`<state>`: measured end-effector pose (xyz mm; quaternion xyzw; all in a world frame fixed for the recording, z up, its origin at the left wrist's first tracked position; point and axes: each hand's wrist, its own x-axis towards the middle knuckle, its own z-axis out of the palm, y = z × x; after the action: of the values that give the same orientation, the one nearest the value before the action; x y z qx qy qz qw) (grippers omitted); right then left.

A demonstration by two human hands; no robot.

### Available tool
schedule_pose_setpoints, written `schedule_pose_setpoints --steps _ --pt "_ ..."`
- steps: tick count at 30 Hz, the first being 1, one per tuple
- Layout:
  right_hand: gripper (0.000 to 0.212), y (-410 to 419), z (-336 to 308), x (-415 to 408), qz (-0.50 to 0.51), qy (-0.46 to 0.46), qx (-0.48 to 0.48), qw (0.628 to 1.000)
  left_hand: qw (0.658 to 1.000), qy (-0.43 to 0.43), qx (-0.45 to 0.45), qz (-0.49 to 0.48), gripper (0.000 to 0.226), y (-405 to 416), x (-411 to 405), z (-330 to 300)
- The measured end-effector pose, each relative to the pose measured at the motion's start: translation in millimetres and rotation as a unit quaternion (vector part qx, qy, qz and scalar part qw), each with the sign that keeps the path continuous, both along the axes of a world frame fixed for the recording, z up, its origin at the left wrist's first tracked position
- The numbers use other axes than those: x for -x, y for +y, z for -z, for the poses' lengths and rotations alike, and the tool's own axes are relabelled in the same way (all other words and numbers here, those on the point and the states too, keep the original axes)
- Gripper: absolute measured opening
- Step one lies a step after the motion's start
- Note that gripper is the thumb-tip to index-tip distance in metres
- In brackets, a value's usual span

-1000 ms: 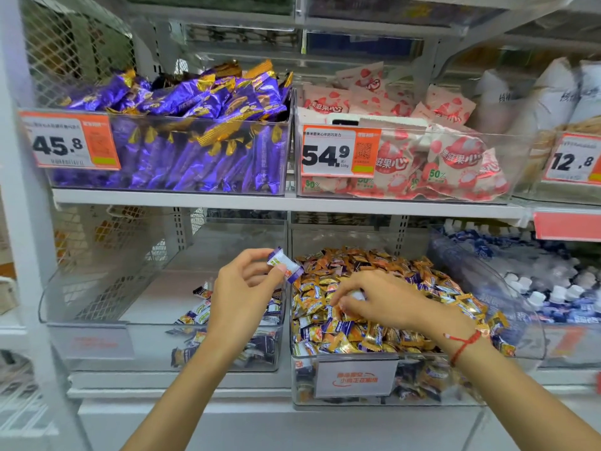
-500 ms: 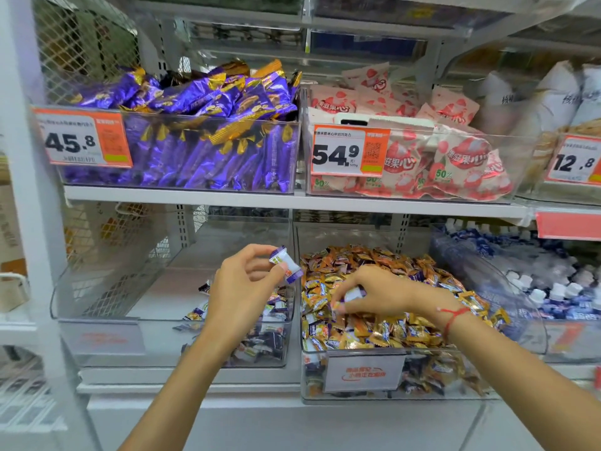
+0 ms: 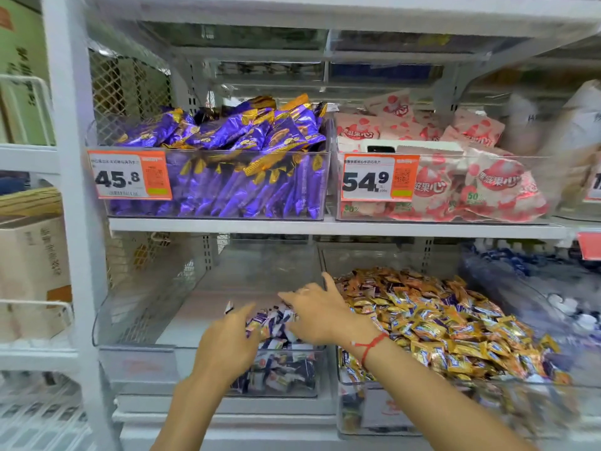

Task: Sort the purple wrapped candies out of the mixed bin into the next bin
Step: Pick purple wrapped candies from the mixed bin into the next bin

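Both hands hover over the left bin [image 3: 136, 320], just left of the mixed bin [image 3: 487, 395]. The right hand [image 3: 320, 315] has crossed the shared wall, fingers spread and nearly straight, holding nothing I can see. The left hand [image 3: 227, 343] is seen from the back, fingers loosely bent; whether it has a candy I cannot tell. A small wrapper [image 3: 229, 307] shows just beyond its fingertips, blurred.

The purple candies [image 3: 279, 320] lie heaped in the left bin's right front corner. More are scattered through the gold candies [image 3: 455, 320] in the mixed bin. They look light, small and crinkly, with slick film; a pinch on the body or a twisted end should do.

Two bins, two hands; the candies are too many and too blurred to count.
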<state>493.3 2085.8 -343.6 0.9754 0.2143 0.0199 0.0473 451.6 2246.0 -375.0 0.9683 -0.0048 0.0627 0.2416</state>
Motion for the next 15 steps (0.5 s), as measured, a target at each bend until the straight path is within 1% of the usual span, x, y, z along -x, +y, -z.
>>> schedule_pose_setpoints --steps 2,5,7,8,11,13,14,15 --pt "0.045 -7.6 -3.9 10.8 -0.014 -0.036 -0.094 0.995 1.0 -0.014 0.001 -0.007 0.045 -1.2 -1.0 -0.8" --pt "0.029 -38.7 -6.9 34.2 -0.051 -0.105 -0.21 0.971 0.994 -0.101 0.04 -0.015 0.033 -15.1 2.6 -11.1" --pt "0.023 -70.2 -4.4 50.5 -0.028 -0.127 -0.285 0.95 0.983 -0.172 0.072 -0.002 0.026 -34.1 9.9 -16.8" --pt "0.02 -87.2 -2.3 57.3 0.001 -0.138 -0.304 0.943 0.975 -0.206 0.084 0.014 0.023 -46.6 14.2 -17.6" --pt "0.019 -142.6 3.4 65.4 0.097 -0.169 -0.278 0.941 0.949 -0.288 0.085 0.098 0.02 -87.1 22.5 -15.9" --pt "0.02 -180.8 4.2 65.9 0.174 -0.166 -0.262 0.935 0.934 -0.312 0.078 0.157 0.019 -113.9 20.8 -12.4" --pt "0.023 -199.5 5.0 63.9 0.204 -0.165 -0.266 0.928 0.928 -0.314 0.07 0.188 0.02 -127.5 18.8 -11.2" --pt "0.027 -214.3 7.3 64.0 0.242 -0.151 -0.271 0.92 0.927 -0.295 0.064 0.224 0.023 -141.7 16.4 -10.7"
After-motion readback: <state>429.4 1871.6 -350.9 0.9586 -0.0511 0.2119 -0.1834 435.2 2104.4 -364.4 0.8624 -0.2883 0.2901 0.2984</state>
